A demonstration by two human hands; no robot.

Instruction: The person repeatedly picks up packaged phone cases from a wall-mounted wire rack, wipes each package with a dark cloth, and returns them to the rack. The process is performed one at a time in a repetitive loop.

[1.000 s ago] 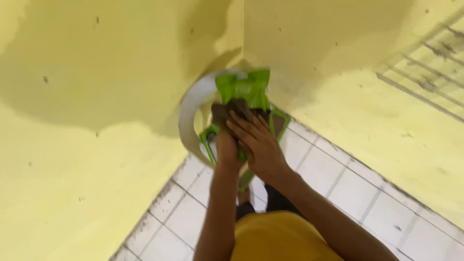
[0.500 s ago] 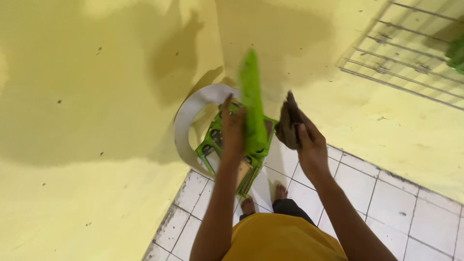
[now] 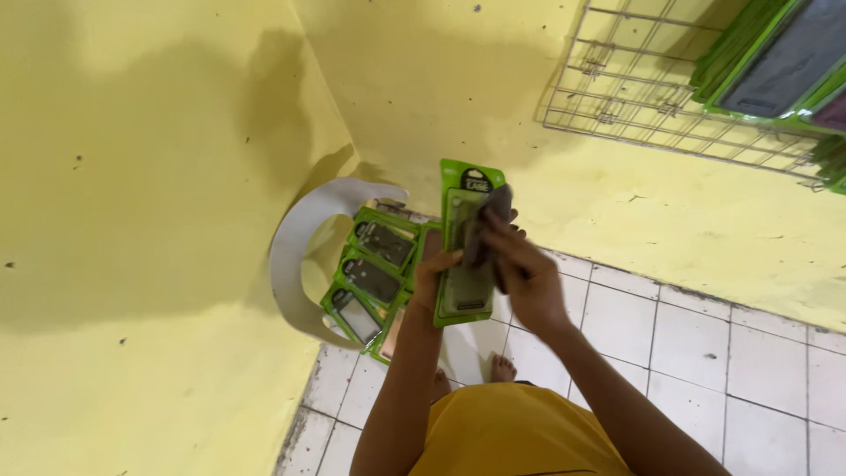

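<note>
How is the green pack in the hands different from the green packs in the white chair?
The held green pack is lifted upright between the left hand and right hand; the chair packs lie stacked in the white chair. A dark cloth presses on the held pack; nothing touches the chair packs. Both have bright green frames with dark fronts.

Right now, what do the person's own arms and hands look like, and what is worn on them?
Both forearms are bare, with no sleeves reaching them. The left hand and right hand wear no gloves, and I can see no rings, watch or bracelet. The only clothing in view is a mustard-yellow shirt at the bottom of the picture.
</note>
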